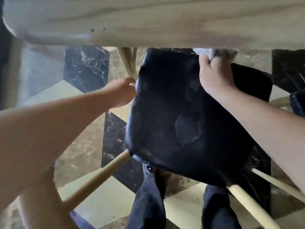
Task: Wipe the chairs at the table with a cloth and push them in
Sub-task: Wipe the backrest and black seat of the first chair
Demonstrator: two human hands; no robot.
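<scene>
A chair with a dark padded seat [181,116] and pale wooden legs [99,177] is seen from above, its far end lying just under the near edge of the pale wood-grain bench [148,19]. The seat is tilted in the view, with its far corners close to the bench edge and its near corners towards the person.

The right hand [216,75] is placed at the far right corner of the seat, its fingers curled round a light, fluffy cloth [219,52] that is bunched against the seat just below the bench edge. Only part of the cloth is visible; the rest is hidden by the bench and the hand.

The left hand [122,93] is set against the left edge of the seat, the fingers bent towards that edge. Whether the edge is actually gripped cannot be told, since the fingertips are blurred and partly hidden by the seat.

The person's legs in dark trousers [148,199] are seen below the near edge of the seat. The floor [85,70] is laid with dark marbled, brown and cream tiles in a geometric pattern.
</scene>
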